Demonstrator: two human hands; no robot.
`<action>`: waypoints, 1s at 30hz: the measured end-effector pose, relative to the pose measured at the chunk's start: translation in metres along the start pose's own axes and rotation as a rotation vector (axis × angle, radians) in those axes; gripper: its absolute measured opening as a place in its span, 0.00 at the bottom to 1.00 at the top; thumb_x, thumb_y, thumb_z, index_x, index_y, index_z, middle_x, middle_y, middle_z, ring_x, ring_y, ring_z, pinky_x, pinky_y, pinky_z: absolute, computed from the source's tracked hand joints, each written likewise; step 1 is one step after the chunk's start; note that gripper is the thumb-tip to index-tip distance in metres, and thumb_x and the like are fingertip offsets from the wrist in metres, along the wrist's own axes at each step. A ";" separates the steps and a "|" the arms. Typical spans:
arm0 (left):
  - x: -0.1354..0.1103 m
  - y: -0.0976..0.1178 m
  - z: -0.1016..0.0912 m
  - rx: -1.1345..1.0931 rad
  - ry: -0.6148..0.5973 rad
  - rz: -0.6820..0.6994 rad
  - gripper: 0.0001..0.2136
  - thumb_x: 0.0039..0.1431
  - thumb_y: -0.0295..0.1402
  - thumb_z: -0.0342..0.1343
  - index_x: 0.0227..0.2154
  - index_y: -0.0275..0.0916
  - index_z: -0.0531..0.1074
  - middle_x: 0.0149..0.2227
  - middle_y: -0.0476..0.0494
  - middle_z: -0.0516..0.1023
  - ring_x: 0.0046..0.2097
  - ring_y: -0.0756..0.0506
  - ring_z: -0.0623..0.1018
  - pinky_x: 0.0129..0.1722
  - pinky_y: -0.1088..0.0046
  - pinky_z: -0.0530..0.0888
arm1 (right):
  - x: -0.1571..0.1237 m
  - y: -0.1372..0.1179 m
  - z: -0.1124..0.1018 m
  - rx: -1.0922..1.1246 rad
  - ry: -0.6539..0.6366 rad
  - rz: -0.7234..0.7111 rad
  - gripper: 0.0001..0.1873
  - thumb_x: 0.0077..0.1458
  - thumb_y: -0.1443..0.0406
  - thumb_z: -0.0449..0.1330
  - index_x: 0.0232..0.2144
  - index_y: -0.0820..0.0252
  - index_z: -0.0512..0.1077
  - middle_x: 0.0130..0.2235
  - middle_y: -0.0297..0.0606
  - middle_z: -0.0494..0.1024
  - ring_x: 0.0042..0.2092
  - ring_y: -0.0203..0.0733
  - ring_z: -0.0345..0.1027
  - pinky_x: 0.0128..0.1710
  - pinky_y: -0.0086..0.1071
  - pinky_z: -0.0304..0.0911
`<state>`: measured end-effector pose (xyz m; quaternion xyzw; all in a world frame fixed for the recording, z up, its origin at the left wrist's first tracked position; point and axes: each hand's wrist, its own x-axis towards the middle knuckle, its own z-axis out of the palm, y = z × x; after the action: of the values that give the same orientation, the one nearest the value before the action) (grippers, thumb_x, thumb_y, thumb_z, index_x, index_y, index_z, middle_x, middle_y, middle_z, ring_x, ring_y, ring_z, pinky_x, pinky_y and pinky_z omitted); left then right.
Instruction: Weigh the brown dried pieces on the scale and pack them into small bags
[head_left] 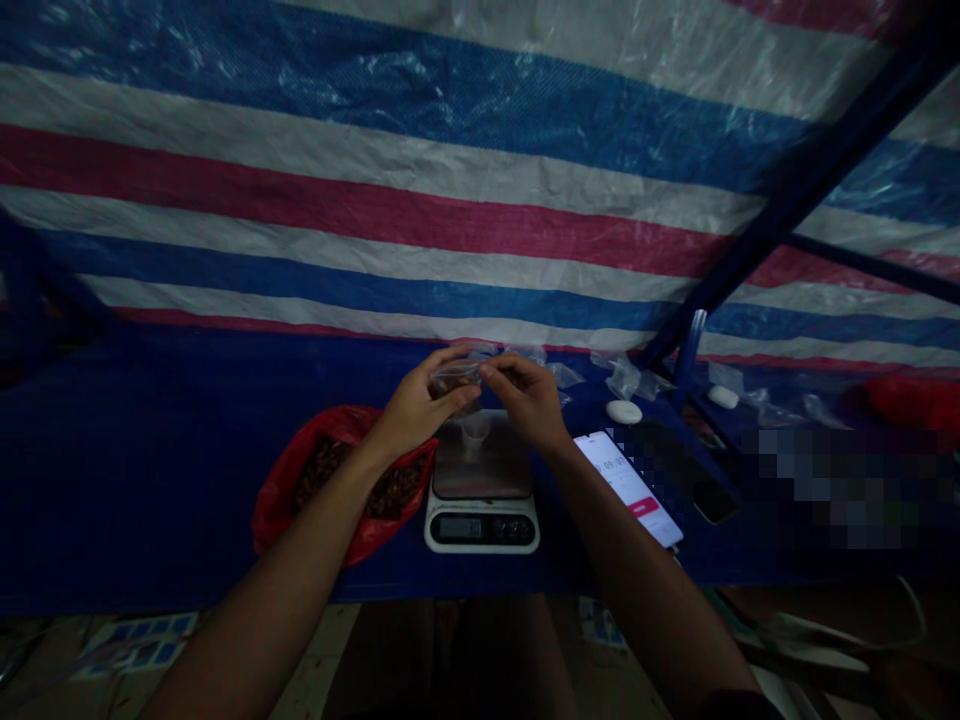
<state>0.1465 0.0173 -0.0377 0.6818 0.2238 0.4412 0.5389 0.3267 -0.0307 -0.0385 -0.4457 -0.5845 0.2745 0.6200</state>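
Observation:
Between my hands, above the back of a kitchen scale, is a small clear zip bag with brownish contents. My left hand grips the bag's left side with thumb and fingers. At its upper right edge, my right hand pinches the rim. A small translucent cup stands on the scale's metal plate; the display is lit, its digits hard to read. Left of the scale, partly behind my left forearm, lies an opened red plastic bag full of small brown pieces that I cannot identify.
A phone with a lit screen lies right of the scale. Behind it are a white oval case and several clear plastic bags. A blue metal frame and striped tarp stand behind the blue table.

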 end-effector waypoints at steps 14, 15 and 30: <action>0.000 0.003 -0.010 0.099 0.139 0.065 0.23 0.64 0.54 0.63 0.46 0.39 0.86 0.46 0.42 0.89 0.48 0.37 0.86 0.51 0.62 0.81 | -0.006 0.002 0.011 0.020 0.112 -0.038 0.17 0.62 0.48 0.67 0.36 0.54 0.76 0.36 0.34 0.77 0.37 0.40 0.69 0.40 0.35 0.68; 0.000 0.003 -0.010 0.121 0.147 0.065 0.23 0.65 0.55 0.63 0.45 0.39 0.87 0.45 0.43 0.89 0.48 0.37 0.86 0.50 0.62 0.81 | -0.005 0.002 0.011 0.013 0.108 -0.044 0.17 0.62 0.48 0.67 0.36 0.54 0.76 0.37 0.35 0.77 0.38 0.40 0.70 0.41 0.36 0.69; 0.004 0.001 -0.015 0.133 0.290 0.104 0.19 0.56 0.51 0.71 0.35 0.38 0.83 0.36 0.42 0.87 0.38 0.43 0.83 0.42 0.67 0.80 | -0.001 0.004 0.004 -0.036 0.067 -0.098 0.12 0.62 0.53 0.67 0.34 0.53 0.77 0.34 0.33 0.74 0.34 0.39 0.65 0.36 0.36 0.61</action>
<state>0.1356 0.0281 -0.0348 0.6558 0.2924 0.5465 0.4310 0.3237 -0.0289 -0.0427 -0.4365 -0.5894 0.2180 0.6438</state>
